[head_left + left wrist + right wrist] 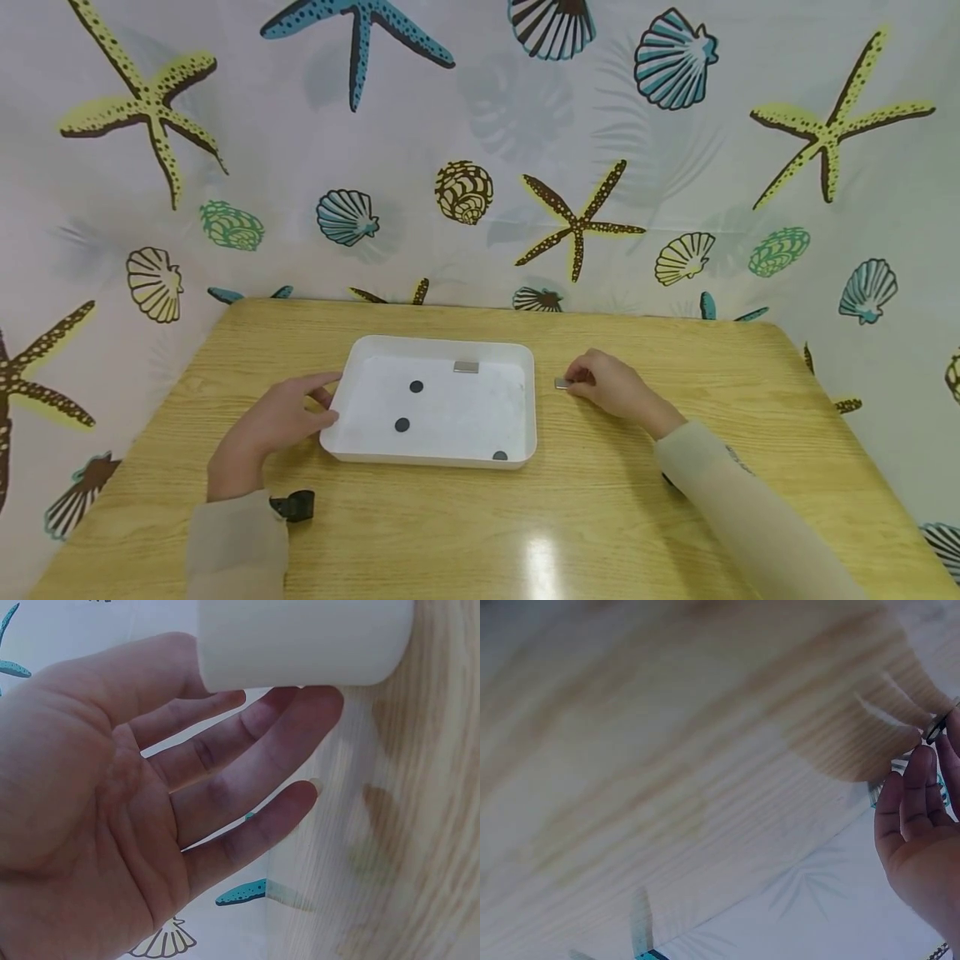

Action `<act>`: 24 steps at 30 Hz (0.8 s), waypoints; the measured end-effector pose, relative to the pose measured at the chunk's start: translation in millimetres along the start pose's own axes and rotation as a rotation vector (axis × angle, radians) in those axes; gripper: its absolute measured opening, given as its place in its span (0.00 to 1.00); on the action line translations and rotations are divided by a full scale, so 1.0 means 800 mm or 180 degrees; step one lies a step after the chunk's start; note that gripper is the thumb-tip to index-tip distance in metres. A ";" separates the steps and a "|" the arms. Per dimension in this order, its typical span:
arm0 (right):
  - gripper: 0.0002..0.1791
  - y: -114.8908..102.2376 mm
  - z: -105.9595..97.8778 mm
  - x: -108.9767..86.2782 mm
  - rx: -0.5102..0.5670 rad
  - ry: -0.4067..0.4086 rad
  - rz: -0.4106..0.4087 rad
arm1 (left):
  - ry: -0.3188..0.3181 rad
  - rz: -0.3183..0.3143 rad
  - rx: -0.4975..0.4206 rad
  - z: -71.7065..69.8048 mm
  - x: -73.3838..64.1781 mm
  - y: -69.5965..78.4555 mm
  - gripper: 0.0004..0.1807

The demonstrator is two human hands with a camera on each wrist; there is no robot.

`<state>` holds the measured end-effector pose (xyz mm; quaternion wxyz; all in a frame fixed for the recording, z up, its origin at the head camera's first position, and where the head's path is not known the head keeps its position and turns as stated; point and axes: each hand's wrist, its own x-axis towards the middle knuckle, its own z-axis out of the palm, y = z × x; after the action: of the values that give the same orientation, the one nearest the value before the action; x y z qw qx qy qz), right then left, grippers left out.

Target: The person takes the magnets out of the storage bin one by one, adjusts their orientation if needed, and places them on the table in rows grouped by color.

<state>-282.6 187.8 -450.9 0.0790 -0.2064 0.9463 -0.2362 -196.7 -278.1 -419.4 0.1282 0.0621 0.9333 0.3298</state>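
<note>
A shallow white rectangular tray (517, 400) stands on the wooden table. My left hand (281, 414) holds its left side, thumb at the rim near the front corner and fingers against the side wall. In the left wrist view, the thumb tip is hidden by the tray (307, 645). Inside the tray lie a small silver rectangular piece (466, 367) and three dark round discs (402, 425). To the right of the tray, my right hand (607, 385) pinches another small flat silver piece (561, 383) between thumb and fingertips, just above or on the table; I cannot tell which.
The table (420, 533) has light wood grain and extends around the tray. A white cloth (420, 142) printed with shells and starfish hangs behind and along both sides. A black strap (296, 505) sits at the left wrist.
</note>
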 end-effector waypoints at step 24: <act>0.18 -0.024 -0.042 0.007 -0.0112 0.0017 -0.0061 | 0.0002 -0.0012 -0.0025 -0.001 -0.002 -0.002 0.36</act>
<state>-288.9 183.8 -412.7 0.0705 -0.2161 0.9485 -0.2208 -195.3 -279.6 -419.6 0.1288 0.0597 0.9321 0.3332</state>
